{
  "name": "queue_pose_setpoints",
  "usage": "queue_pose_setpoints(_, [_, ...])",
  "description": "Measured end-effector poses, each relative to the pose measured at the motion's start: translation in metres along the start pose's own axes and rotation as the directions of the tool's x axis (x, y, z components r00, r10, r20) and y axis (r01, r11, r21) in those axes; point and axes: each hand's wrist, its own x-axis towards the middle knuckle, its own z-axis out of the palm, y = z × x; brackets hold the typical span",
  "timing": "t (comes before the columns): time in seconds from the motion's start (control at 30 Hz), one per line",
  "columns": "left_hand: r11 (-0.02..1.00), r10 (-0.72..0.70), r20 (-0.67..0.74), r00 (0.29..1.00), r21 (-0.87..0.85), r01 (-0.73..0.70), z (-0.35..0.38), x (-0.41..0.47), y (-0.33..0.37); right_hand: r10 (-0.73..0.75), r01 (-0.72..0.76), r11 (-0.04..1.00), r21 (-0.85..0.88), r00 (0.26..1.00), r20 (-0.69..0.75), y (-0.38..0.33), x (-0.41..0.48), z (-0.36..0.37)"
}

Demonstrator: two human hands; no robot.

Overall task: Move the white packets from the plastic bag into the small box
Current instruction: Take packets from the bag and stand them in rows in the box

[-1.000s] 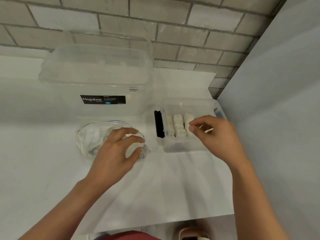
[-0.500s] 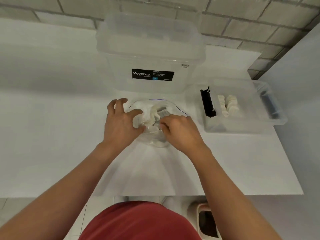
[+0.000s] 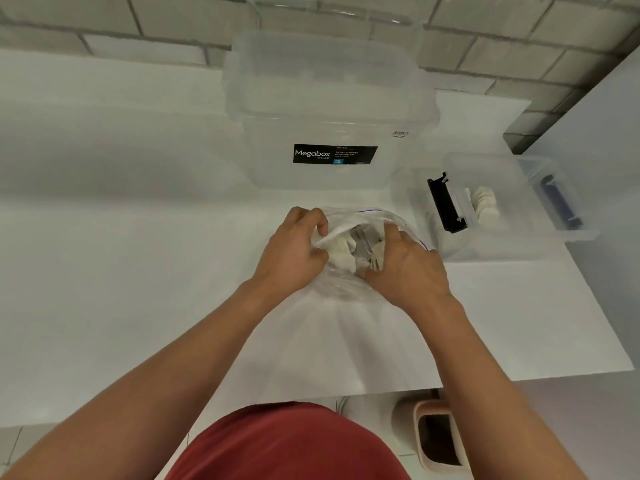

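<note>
A clear zip-top plastic bag lies open on the white table, with white packets visible inside it. My left hand grips the bag's left rim, fingers curled over the edge. My right hand reaches into the bag's mouth and its fingers curl around a packet; the fingertips are partly hidden by the plastic. To the right stands the small clear box with black latches, holding a row of white packets.
A large clear Megabox storage bin with its lid on stands just behind the bag, against the brick wall. A grey wall closes the right side. The table's front edge runs near my body, with a small bin on the floor below.
My right hand left the small box and moved left into the bag. My left hand shifted its hold to the bag's rim. The view swung left and down.
</note>
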Motion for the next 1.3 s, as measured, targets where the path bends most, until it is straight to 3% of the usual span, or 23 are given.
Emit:
queue_pose_setpoints(0.17, [0.976, 0.214, 0.072, 0.974, -0.046, -0.211, 0.003, -0.003, 0.005, 0.007, -0.009, 1.0, -0.023, 0.996, -0.085, 0.008, -0.011, 0.003])
queue_pose_setpoints(0.3, [0.987, 0.113, 0.166, 0.979, 0.098, -0.131, 0.005, 0.003, -0.005, -0.013, 0.012, 0.999, -0.05, 1.0, -0.023, 0.017, -0.011, 0.011])
queue_pose_setpoints(0.5, [0.98, 0.079, 0.248, 0.965, 0.157, -0.121, 0.003, 0.008, -0.021, -0.027, 0.037, 0.984, 0.175, 0.998, -0.063, 0.008, -0.007, 0.021])
queue_pose_setpoints(0.77, [0.981, 0.117, 0.225, 0.967, 0.129, -0.148, 0.005, 0.013, -0.026, 0.006, 0.026, 0.974, 0.225, 0.99, -0.138, -0.009, -0.002, 0.036])
queue_pose_setpoints(0.9, [0.976, 0.086, 0.157, 0.984, 0.184, -0.115, -0.001, 0.01, -0.024, -0.072, 0.125, 0.981, 0.149, 0.945, -0.319, -0.003, -0.006, 0.02])
queue_pose_setpoints(0.97, [0.952, 0.181, 0.025, 0.983, 0.247, -0.181, -0.004, 0.009, -0.018, -0.126, 0.175, 0.981, 0.082, 0.903, -0.411, 0.003, -0.012, 0.008])
queue_pose_setpoints(1.07, [0.884, 0.411, -0.159, 0.898, 0.311, -0.35, -0.007, 0.007, -0.001, -0.133, 0.194, 0.977, 0.083, 0.87, -0.475, 0.011, -0.015, -0.004])
queue_pose_setpoints(1.17, [0.813, 0.526, -0.098, 0.845, 0.349, -0.466, 0.0, 0.003, 0.014, -0.149, 0.214, 0.974, 0.078, 0.858, -0.491, 0.022, -0.013, -0.002])
queue_pose_setpoints(1.3, [0.846, 0.365, 0.019, 0.931, 0.409, -0.341, 0.021, 0.009, 0.012, -0.163, 0.233, 0.967, 0.099, 0.873, -0.459, 0.026, -0.015, 0.002])
